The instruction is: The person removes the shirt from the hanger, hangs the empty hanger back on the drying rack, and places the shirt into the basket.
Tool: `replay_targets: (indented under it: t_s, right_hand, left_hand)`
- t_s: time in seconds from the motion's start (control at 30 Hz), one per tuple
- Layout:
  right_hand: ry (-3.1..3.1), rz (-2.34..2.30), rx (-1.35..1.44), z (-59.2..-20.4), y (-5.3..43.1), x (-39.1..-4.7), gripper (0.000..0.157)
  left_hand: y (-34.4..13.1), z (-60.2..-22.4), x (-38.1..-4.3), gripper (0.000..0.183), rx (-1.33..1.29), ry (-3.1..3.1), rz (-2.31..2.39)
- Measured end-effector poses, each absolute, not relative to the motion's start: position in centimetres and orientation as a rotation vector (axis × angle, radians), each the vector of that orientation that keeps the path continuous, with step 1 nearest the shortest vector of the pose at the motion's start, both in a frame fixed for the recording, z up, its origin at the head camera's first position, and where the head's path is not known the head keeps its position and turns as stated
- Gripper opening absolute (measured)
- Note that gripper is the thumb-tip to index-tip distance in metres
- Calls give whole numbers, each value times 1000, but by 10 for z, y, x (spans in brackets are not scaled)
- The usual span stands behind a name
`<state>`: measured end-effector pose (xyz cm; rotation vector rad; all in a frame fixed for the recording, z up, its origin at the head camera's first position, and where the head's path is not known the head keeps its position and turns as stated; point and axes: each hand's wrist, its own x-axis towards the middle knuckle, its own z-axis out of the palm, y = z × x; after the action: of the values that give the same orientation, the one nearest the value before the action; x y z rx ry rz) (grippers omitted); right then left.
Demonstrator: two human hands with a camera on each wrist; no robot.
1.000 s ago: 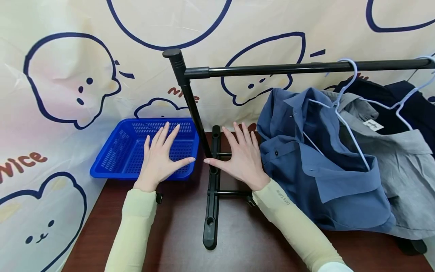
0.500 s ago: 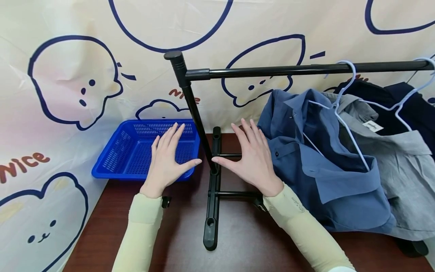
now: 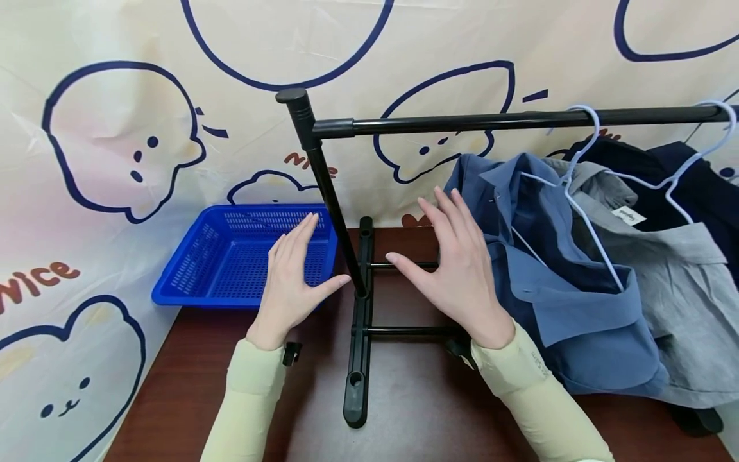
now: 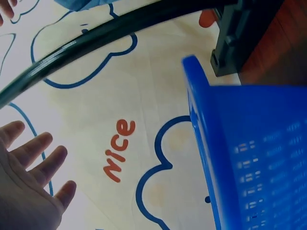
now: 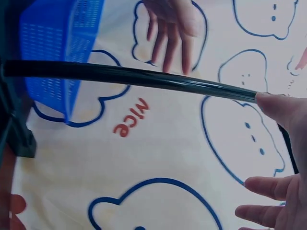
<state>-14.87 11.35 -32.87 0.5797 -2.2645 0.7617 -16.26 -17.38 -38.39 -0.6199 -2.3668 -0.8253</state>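
My left hand [image 3: 291,282] is held in the air in front of the blue plastic basket [image 3: 196,298], its fingers straight and its thumb pointing toward the rack's upright. Nothing is in it. My right hand [image 3: 458,273] hovers with spread fingers between the rack's upright [image 3: 331,199] and the blue shirt [image 3: 594,333], overlapping the shirt's edge in the head view. It holds nothing either. In the left wrist view the left hand's bare palm [image 4: 24,196] shows beside the basket. The right wrist view shows the right thumb and fingers [image 5: 266,188] apart.
A black clothes rack stands on the dark wooden table [image 3: 306,417], with its top bar [image 3: 433,124] running right. Pale hangers [image 3: 583,212] hang from the bar with the blue shirt, a grey garment [image 3: 687,301] and dark clothing [image 3: 704,179]. A printed cloth [image 3: 115,256] forms the backdrop.
My right hand has moved right, away from the upright and toward the blue shirt. My left hand has shifted slightly right and turned a little. Both have stayed without anything in them.
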Motion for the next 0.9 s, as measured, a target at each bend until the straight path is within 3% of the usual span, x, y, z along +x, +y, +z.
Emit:
replay_targets:
  t_s: [0.9]
  right_hand:
    - [-2038,819,351,-259,176,-93,89]
  left_hand:
    - [-143,-391,-135,91,-741,-2091,-860]
